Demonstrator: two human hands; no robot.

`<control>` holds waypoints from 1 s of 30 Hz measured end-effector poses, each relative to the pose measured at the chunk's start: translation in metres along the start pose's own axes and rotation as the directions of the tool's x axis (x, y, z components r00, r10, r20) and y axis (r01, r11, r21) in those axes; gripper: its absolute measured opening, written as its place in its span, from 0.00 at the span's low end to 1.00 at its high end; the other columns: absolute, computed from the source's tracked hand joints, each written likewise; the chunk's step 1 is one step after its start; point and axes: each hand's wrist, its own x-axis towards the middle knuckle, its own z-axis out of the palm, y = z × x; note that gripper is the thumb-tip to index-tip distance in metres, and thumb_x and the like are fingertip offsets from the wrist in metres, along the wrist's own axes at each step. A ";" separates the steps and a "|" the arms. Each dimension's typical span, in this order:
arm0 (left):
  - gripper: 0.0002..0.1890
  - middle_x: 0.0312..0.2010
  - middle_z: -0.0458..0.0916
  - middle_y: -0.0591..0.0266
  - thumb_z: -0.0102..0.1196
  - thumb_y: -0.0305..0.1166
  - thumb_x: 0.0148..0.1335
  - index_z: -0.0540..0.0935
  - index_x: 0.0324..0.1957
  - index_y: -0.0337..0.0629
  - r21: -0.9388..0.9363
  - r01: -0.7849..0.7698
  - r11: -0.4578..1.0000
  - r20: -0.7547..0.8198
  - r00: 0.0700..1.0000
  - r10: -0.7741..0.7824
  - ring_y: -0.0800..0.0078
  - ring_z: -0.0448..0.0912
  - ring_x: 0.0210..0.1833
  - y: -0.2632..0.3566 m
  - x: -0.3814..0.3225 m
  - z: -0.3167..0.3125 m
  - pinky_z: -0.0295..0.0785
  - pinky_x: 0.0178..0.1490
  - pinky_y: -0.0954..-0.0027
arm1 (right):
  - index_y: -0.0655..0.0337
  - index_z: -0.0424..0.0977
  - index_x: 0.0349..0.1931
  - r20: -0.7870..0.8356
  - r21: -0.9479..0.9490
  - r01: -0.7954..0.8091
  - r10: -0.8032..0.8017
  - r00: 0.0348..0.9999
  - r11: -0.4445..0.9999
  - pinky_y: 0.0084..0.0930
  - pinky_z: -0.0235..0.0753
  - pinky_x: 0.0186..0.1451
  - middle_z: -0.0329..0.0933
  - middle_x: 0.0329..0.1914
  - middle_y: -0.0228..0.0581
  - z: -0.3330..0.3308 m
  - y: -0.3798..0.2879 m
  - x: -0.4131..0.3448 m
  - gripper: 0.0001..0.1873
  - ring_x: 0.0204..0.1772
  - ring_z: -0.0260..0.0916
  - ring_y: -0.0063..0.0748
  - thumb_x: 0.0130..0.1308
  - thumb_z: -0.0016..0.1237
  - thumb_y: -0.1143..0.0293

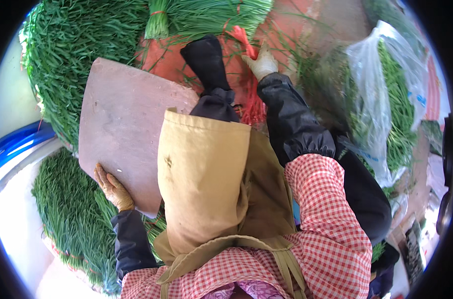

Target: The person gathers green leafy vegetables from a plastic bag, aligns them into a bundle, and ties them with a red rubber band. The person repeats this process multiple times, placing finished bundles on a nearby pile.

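My left hand [113,188], in a stained glove, rests with its fingers on the lower edge of a flat pinkish board [125,123] beside my lap. My right hand [263,62], in a whitish glove, reaches forward and touches a bundle of red ties [244,39]; whether its fingers grip them cannot be told. More red ties [254,108] hang or lie below it, near my dark shoe [204,56]. A bunch of long green leafy stalks [157,22] bound with a red tie lies ahead, beside more green stalks [215,17]. A tan apron [204,168] covers my lap.
Large heaps of greens stand at the upper left [84,48] and lower left [73,216]. A clear plastic bag [372,101] with greens is at the right. Loose leaves lie scattered on the reddish floor [293,15]. A blue curved object [21,142] is at the far left.
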 end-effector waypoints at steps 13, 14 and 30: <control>0.25 0.63 0.70 0.43 0.47 0.35 0.68 0.70 0.67 0.45 0.128 0.006 0.992 -0.149 0.989 0.013 0.46 0.67 0.67 -0.021 0.001 0.019 0.63 0.69 0.52 | 0.66 0.77 0.47 0.196 0.873 -0.147 -0.058 0.979 0.465 0.25 0.77 0.48 0.82 0.38 0.40 -0.117 0.024 -0.042 0.11 0.41 0.79 0.30 0.71 0.51 0.68; 0.25 0.63 0.70 0.43 0.48 0.35 0.68 0.70 0.67 0.45 0.148 0.032 0.988 -0.140 0.990 -0.011 0.47 0.68 0.66 -0.017 0.007 0.022 0.64 0.68 0.52 | 0.66 0.77 0.47 0.218 0.882 -0.154 -0.096 0.971 0.445 0.25 0.77 0.47 0.82 0.37 0.40 -0.149 0.006 -0.046 0.12 0.39 0.79 0.30 0.71 0.51 0.67; 0.19 0.59 0.77 0.54 0.57 0.32 0.67 0.77 0.59 0.41 -0.614 -0.568 0.548 -0.386 0.822 0.419 0.58 0.70 0.66 0.251 0.056 -0.083 0.63 0.69 0.61 | 0.58 0.79 0.38 0.344 0.695 -0.133 -0.165 0.924 0.706 0.19 0.65 0.25 0.69 0.20 0.24 -0.339 -0.076 -0.180 0.09 0.21 0.65 0.19 0.71 0.50 0.63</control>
